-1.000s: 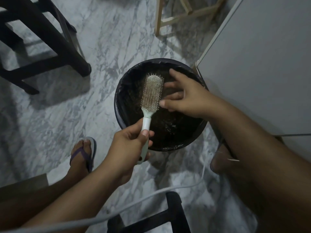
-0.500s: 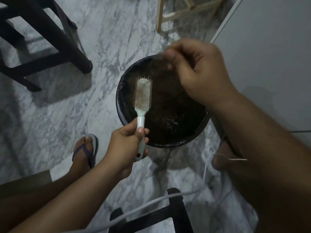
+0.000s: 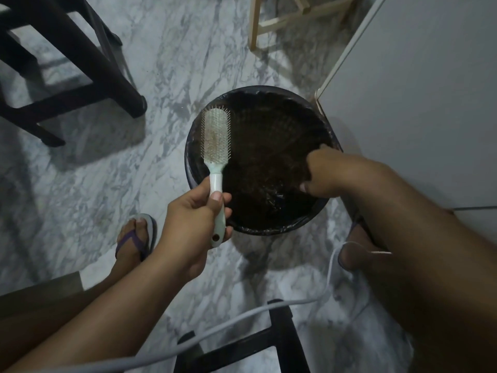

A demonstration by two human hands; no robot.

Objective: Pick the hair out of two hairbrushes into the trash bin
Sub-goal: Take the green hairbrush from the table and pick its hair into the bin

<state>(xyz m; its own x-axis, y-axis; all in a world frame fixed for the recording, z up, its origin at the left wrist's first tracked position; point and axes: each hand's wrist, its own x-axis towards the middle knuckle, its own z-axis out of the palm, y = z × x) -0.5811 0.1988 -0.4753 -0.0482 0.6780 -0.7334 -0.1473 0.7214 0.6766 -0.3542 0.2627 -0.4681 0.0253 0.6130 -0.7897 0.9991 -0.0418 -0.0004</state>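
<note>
A pale green hairbrush [image 3: 216, 138] with a little hair among its bristles is held over the left side of the round trash bin [image 3: 188, 162], which has a black liner. My left hand [image 3: 193, 219] grips the brush handle, thumb on top. My right hand [image 3: 322, 176] reaches down inside the bin at its right side. Its fingers point into the dark and are hidden, so whether they hold hair cannot be told. Only one brush is in view.
A dark stool [image 3: 80, 63] stands at the upper left and pale wooden legs [image 3: 269, 22] at the top. A white cabinet [image 3: 416, 103] sits right beside the bin. A grey cable [image 3: 242, 316] crosses a black frame [image 3: 279, 340] below. My foot in a purple sandal [image 3: 137, 238] rests on marble floor.
My right hand left the bristles, rose above the bin's far rim, then dropped into the bin on the right. The brush shifted a little to the left.
</note>
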